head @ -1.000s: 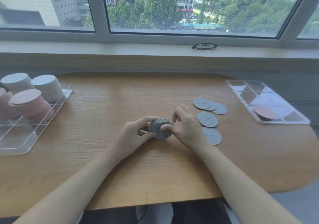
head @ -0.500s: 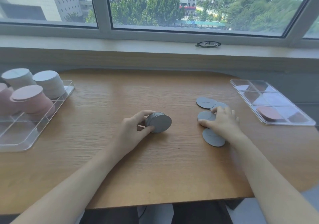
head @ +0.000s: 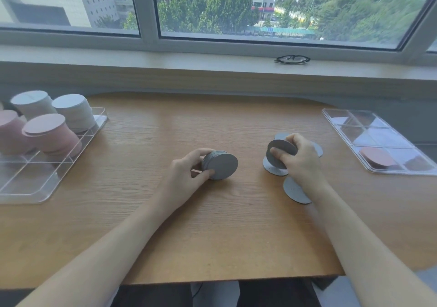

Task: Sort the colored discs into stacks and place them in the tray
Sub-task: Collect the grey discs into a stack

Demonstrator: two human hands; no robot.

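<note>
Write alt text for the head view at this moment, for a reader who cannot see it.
A person's left hand holds a stack of grey discs on edge on a wooden table, while the right hand lifts a grey disc from loose ones. A clear tray at left holds pink and white stacks.

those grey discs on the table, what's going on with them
A person is sorting discs by colour. The left hand holds a grey stack on edge; the right hand pinches a grey disc picked from loose ones. Pink and pale stacks stand in the left tray.
</note>
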